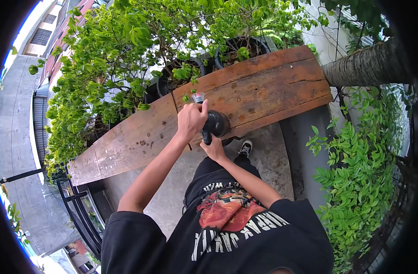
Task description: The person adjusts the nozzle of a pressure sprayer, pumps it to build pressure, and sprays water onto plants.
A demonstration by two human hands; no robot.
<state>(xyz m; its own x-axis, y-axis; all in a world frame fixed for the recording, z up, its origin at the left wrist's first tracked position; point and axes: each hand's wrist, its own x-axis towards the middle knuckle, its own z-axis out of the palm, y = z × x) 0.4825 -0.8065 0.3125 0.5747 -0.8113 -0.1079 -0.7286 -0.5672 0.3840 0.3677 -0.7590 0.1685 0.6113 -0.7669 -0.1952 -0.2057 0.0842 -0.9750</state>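
Note:
A black hand tool with a round, shiny head (219, 123) is over the wooden bench top (263, 93), near its front edge. My left hand (192, 121) is closed at the tool's far left side, its knuckles upward. My right hand (212, 148) grips a black handle below the head, closer to my body. Just beyond my left fist shows a small clear cup-shaped piece (198, 97); whether it belongs to the tool, I cannot tell. The tool's exact kind and its contact with the wood are partly hidden by my hands.
Leafy potted plants (140, 55) line the bench's far side, their dark pots (242, 48) close against it. A tree trunk (368, 66) stands at the right end, above more leaves (355, 178). Concrete floor (263, 160) lies below, with a black metal railing (79, 205) at left.

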